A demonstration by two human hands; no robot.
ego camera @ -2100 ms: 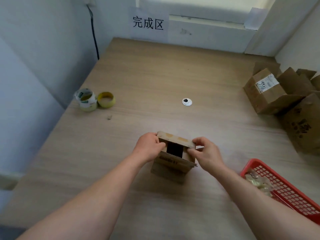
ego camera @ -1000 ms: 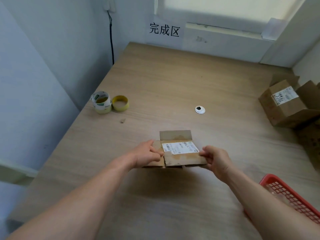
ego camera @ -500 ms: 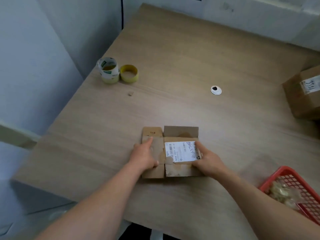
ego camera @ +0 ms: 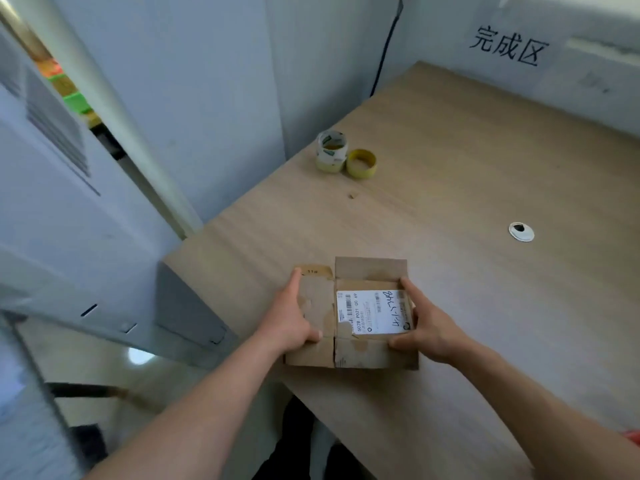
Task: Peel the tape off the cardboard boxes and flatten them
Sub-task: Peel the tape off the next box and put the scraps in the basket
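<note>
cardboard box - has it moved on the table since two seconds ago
Yes. The cardboard box, now flattened, has shifted left: it stood nearly in line with the white grommet, and now lies in line with the tape rolls.

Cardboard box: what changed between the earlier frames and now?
The cardboard box, standing open between the hands earlier, has been collapsed flat on the table, label up. The left hand and right hand now hold its side edges. The tape rolls and grommet stayed put.
</note>
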